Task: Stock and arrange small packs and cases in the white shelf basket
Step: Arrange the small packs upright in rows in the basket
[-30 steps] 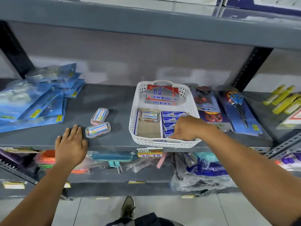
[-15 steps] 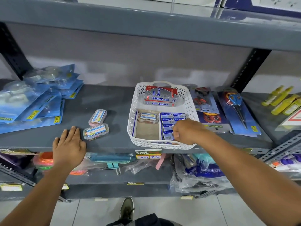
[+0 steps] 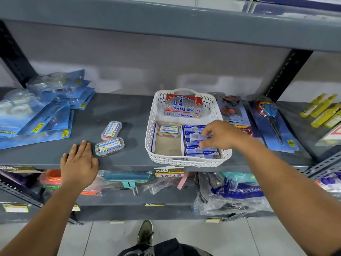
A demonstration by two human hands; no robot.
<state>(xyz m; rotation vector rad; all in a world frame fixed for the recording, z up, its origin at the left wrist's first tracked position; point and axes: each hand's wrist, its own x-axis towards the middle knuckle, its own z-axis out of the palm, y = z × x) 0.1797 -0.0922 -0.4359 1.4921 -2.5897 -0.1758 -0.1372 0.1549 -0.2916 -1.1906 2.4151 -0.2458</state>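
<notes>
A white lattice basket (image 3: 151,145) sits on the grey shelf. Inside it lie two red-and-silver Softek boxes (image 3: 183,106) at the back, one clear labelled case (image 3: 168,130) in the middle-left, and a block of small blue packs (image 3: 201,152) along the right. My right hand (image 3: 219,134) hovers over that block, with one blue pack (image 3: 198,138) pinched between thumb and fingers. My left hand (image 3: 78,162) lies flat on the shelf's front edge, fingers apart. Two more clear cases (image 3: 109,146) (image 3: 111,130) rest on the shelf just right of it, outside the basket.
Blue blister packs (image 3: 36,115) are piled at the shelf's left. Carded scissors (image 3: 271,122) and yellow tubes (image 3: 324,111) lie right of the basket. An upper shelf (image 3: 166,24) hangs overhead. Bagged goods fill the lower shelf (image 3: 129,182).
My right hand has lifted from the basket's front corner and now holds one blue pack raised slightly above the block. My left hand stays flat on the shelf edge.
</notes>
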